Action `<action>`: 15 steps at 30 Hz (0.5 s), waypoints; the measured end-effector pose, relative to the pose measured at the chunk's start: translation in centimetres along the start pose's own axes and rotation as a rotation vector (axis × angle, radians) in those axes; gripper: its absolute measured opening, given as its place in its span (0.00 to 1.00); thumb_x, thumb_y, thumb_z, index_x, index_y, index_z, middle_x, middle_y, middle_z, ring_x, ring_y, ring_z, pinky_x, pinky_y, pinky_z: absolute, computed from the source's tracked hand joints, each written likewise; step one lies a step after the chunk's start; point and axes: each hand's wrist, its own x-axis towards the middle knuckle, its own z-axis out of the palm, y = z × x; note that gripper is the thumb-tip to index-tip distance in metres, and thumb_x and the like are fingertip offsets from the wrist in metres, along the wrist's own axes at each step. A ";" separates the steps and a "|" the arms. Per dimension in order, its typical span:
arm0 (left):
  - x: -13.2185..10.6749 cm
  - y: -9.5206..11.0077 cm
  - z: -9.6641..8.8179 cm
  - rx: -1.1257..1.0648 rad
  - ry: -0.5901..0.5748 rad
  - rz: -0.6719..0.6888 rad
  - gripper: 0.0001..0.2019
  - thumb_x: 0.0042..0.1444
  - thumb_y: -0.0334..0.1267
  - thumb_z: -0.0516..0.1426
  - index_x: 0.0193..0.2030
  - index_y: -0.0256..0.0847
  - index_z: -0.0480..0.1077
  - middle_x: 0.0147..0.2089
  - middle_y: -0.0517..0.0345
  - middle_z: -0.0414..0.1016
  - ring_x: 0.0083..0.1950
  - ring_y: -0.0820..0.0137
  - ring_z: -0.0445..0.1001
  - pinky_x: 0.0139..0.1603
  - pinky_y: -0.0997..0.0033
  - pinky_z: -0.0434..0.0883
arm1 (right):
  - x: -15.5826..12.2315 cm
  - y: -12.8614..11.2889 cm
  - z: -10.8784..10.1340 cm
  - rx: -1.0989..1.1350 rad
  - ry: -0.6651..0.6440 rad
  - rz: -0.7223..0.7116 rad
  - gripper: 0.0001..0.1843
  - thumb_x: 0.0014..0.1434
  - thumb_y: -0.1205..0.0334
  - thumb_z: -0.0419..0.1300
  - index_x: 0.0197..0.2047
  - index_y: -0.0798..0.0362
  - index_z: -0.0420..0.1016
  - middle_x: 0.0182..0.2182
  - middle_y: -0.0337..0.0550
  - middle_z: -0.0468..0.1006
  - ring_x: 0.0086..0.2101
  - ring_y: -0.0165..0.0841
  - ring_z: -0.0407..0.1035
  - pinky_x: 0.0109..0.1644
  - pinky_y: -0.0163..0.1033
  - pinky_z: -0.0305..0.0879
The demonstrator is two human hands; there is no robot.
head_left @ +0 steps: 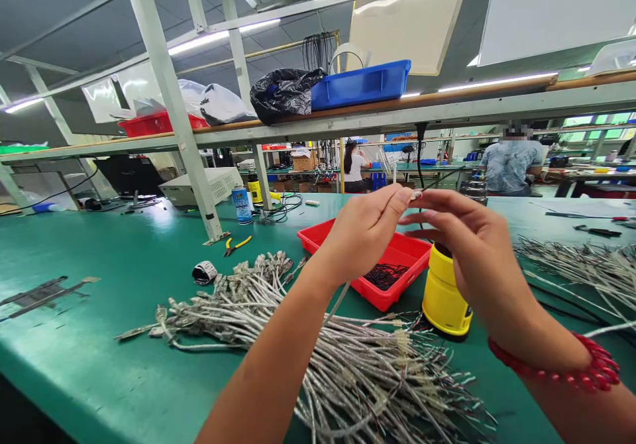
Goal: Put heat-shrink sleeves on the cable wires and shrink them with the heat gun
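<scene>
My left hand [370,228] is closed in a pinch around a white cable [338,303], which hangs down behind my forearm. A small pale cable end [416,194] pokes out past its thumb. My right hand [464,238], with a red bead bracelet at the wrist, meets that end with bent fingertips; its thumb and whatever it pinches are too small or hidden to make out. Below both hands lies a thick bundle of clear-sheathed cables [278,325], connectors to the left and stripped wire ends to the right. Behind them, a red tray [390,298] holds small black pieces.
A yellow round-bodied device [447,291] stands right of the tray. Yellow-handled cutters [237,245], a label roll [203,272] and a blue spray can [242,205] are on the left. More cables [591,272] lie at right. A shelf post [173,106] rises from the bench. Two people sit beyond.
</scene>
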 end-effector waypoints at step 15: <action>-0.5 0.7 -1.4 -0.133 -0.147 0.017 0.22 0.66 0.53 0.50 0.26 0.40 0.58 0.18 0.67 0.56 0.19 0.79 0.56 0.20 0.76 0.58 | -0.8 -2.1 1.2 0.179 0.109 0.036 0.04 0.49 0.61 0.71 0.28 0.49 0.82 0.26 0.36 0.82 0.29 0.29 0.78 0.35 0.27 0.77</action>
